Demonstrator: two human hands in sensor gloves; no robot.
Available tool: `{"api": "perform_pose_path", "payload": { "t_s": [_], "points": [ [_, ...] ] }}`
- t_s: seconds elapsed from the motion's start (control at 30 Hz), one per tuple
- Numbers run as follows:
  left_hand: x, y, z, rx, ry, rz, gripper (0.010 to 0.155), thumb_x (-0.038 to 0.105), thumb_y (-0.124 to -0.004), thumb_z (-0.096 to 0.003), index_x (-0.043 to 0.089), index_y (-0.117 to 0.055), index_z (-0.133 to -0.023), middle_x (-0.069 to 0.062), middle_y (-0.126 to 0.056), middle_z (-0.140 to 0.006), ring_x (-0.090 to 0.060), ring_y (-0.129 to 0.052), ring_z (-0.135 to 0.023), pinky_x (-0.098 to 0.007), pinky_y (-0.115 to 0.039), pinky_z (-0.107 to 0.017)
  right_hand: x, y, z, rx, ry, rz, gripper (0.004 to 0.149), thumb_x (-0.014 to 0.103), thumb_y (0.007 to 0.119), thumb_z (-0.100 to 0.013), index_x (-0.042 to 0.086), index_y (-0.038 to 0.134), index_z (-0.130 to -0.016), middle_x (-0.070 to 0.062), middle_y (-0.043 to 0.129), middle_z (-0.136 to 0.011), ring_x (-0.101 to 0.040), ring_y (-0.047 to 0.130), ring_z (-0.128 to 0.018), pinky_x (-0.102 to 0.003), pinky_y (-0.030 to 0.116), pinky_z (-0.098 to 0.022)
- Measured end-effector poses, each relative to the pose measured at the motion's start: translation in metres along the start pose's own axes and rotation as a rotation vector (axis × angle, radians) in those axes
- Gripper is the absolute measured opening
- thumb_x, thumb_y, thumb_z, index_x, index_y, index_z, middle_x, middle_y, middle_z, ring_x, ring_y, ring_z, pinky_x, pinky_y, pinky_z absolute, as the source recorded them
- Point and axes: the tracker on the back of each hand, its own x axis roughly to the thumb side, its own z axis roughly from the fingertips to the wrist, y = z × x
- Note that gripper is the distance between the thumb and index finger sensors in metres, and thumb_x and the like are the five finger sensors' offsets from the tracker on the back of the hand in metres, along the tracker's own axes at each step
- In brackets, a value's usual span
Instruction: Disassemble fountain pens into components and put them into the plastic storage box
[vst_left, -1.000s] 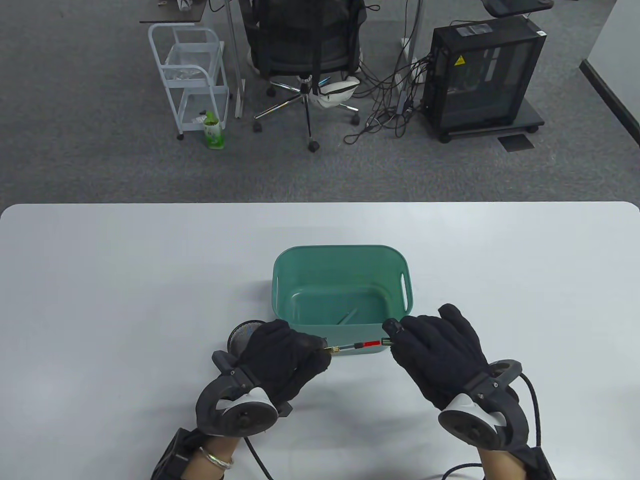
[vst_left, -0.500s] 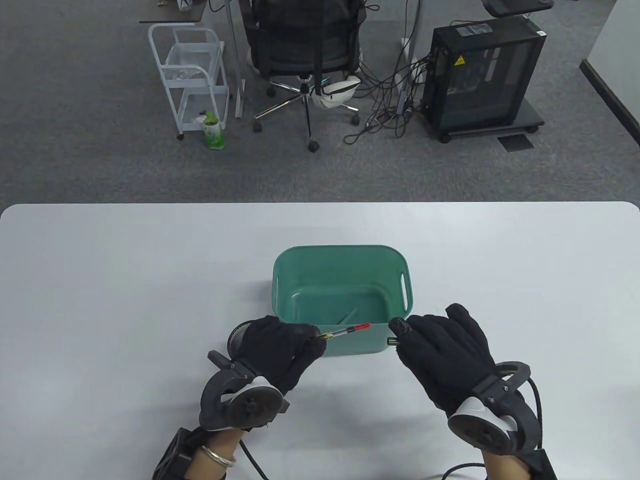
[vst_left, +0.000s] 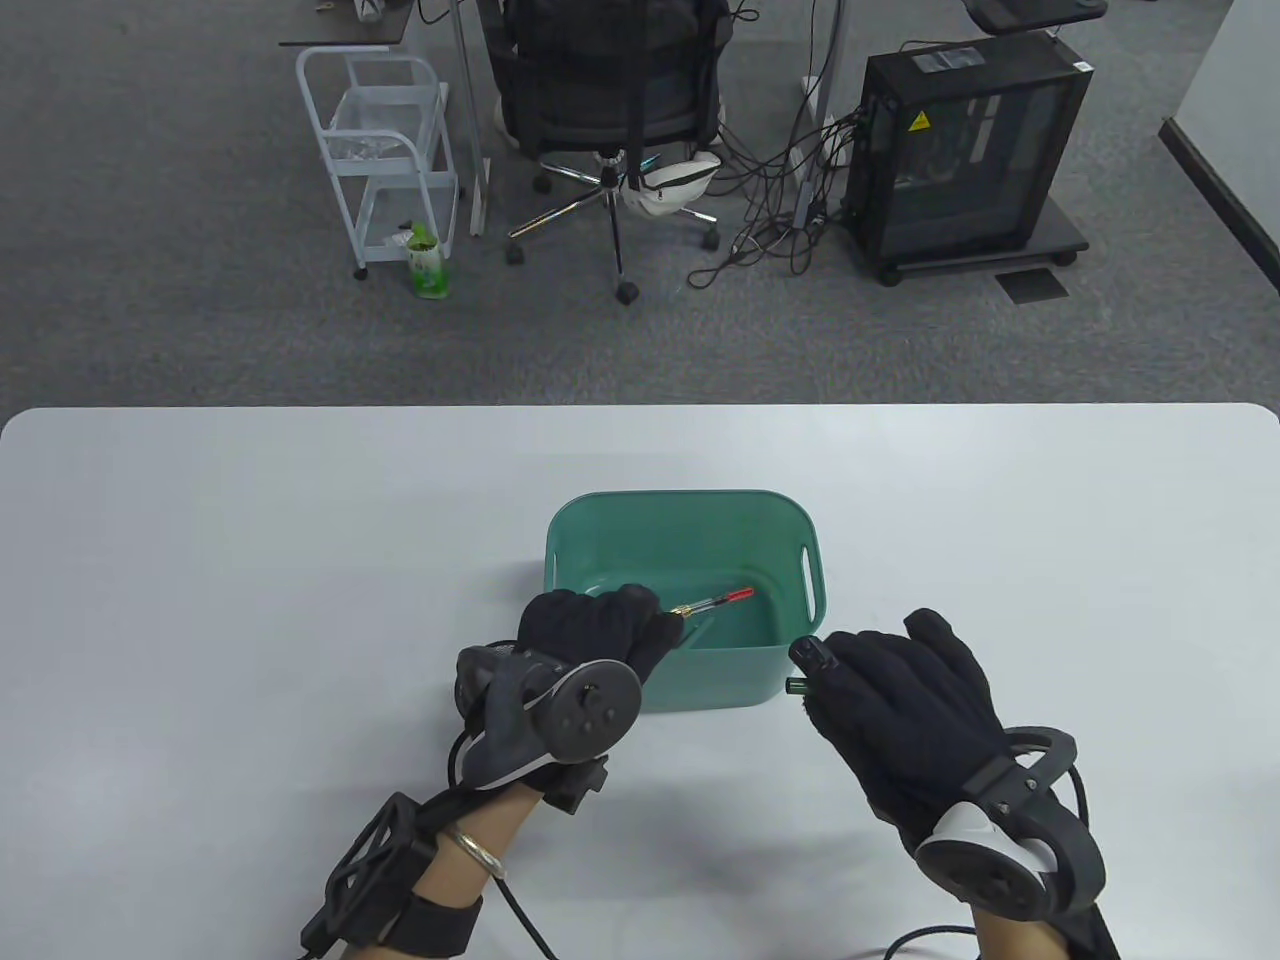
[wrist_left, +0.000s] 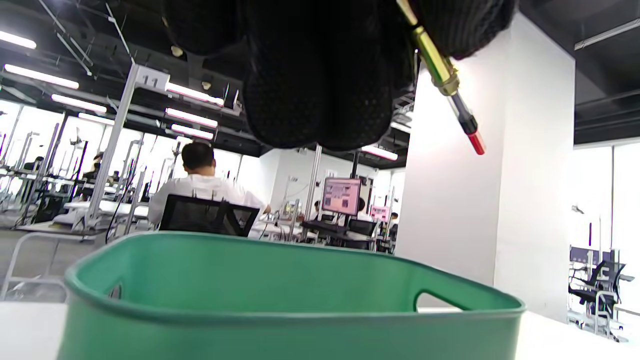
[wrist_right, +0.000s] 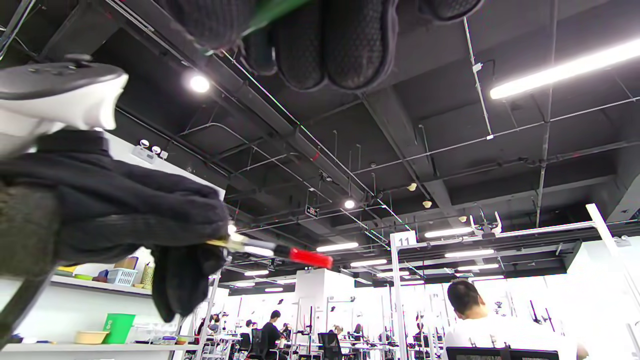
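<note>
Left hand (vst_left: 590, 630) over the near-left rim of the green storage box (vst_left: 800, 530), fingers pinched on the pen's inner section (vst_left: 712, 602): brass collar at the fingertips, dark stem, red end out over the box interior, not touching it. A green pen part (vst_left: 700, 633) lies on the box floor. Box sits mid-table (vst_left: 200, 560). Right hand (vst_left: 900, 700) just beside the box's near-right corner, fingers curled round the green pen barrel (vst_left: 796, 686), only its end showing.
</note>
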Motion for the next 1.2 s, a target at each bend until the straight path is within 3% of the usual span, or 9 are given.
{"api": "perform_pose_path", "payload": {
  "t_s": [0.53, 1.1, 1.2],
  "points": [
    [-0.006, -0.042, -0.051, -0.223, 0.150, -0.034, 0.046, 0.047, -0.065, -0.0691, 0.010, -0.086, -0.088, -0.006, -0.104, -0.075, -0.024, -0.102, -0.064, -0.052, -0.069, -0.070, -0.001, -0.001, -0.001, 0.002, 0.002, -0.013, 0.044, 0.045, 0.070, -0.058, 0.032, 0.078, -0.100, 0.007, 0.081, -0.094, -0.014, 0.083, -0.084, -0.053, 0.054, -0.081],
    [-0.006, -0.059, -0.054, -0.272, 0.148, -0.074, 0.047, 0.048, -0.065, -0.0692, 0.010, -0.085, -0.089, -0.006, -0.103, -0.077, -0.025, -0.101, -0.066, -0.052, -0.069, -0.070, 0.001, 0.002, -0.003, 0.022, -0.003, -0.008, 0.045, 0.046, 0.070, -0.058, 0.032, 0.078, -0.100, 0.007, 0.081, -0.094, -0.014, 0.083, -0.084, -0.052, 0.054, -0.081],
    [-0.007, -0.061, -0.052, -0.277, 0.134, -0.068, 0.054, 0.052, -0.063, -0.0685, 0.010, -0.082, -0.097, -0.009, -0.100, -0.086, -0.028, -0.098, -0.074, -0.054, -0.067, -0.071, 0.001, 0.002, -0.003, 0.024, -0.004, -0.007, 0.045, 0.046, 0.070, -0.058, 0.032, 0.078, -0.100, 0.007, 0.082, -0.094, -0.014, 0.083, -0.084, -0.052, 0.054, -0.081]
  ]
}}
